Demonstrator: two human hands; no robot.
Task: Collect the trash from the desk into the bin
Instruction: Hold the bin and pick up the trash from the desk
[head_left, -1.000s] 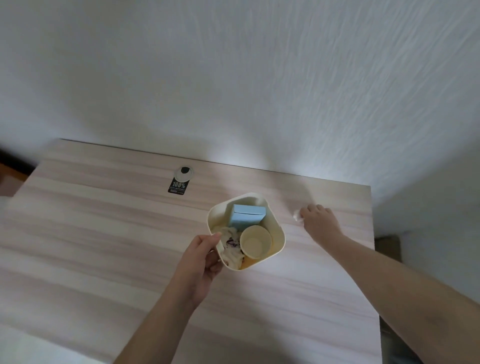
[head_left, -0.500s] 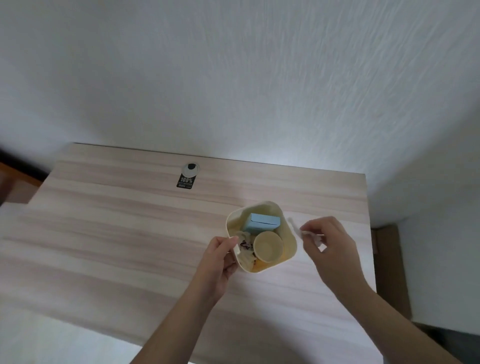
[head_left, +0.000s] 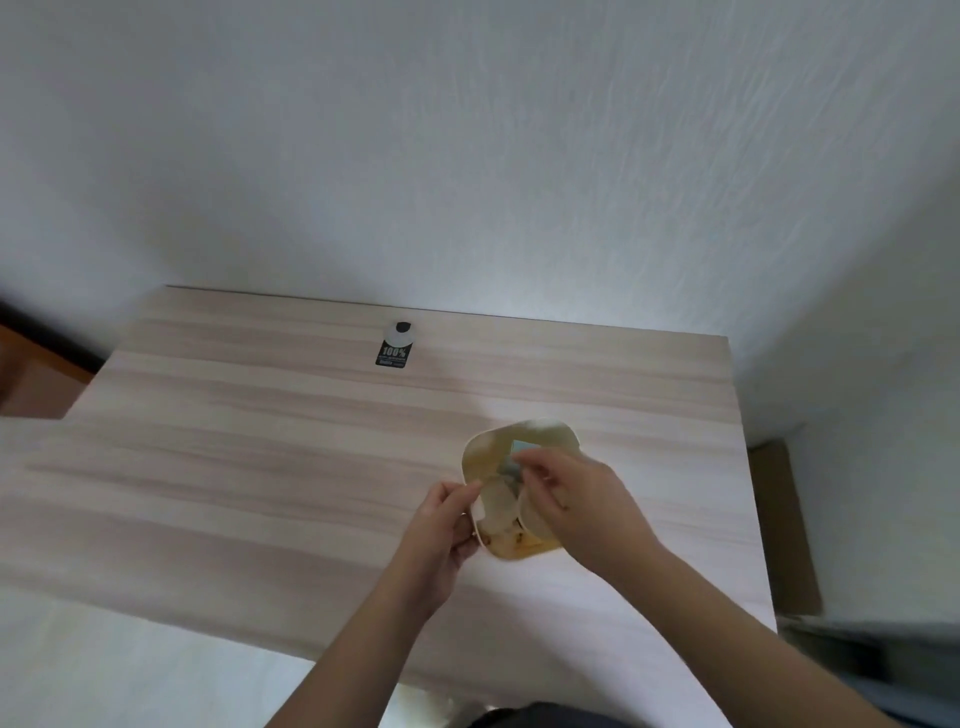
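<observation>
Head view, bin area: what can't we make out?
- Head view: right hand covers part of the bin; whether it holds any scrap is hidden.
- Bin contents blurred, half covered.
- Left hand grips the rim.
- Black tag: small print unreadable.

desk (head_left: 260, 467): bare left | bin (head_left: 480, 452) mouth: blocked (right hand (head_left: 587, 509) over it)
</observation>
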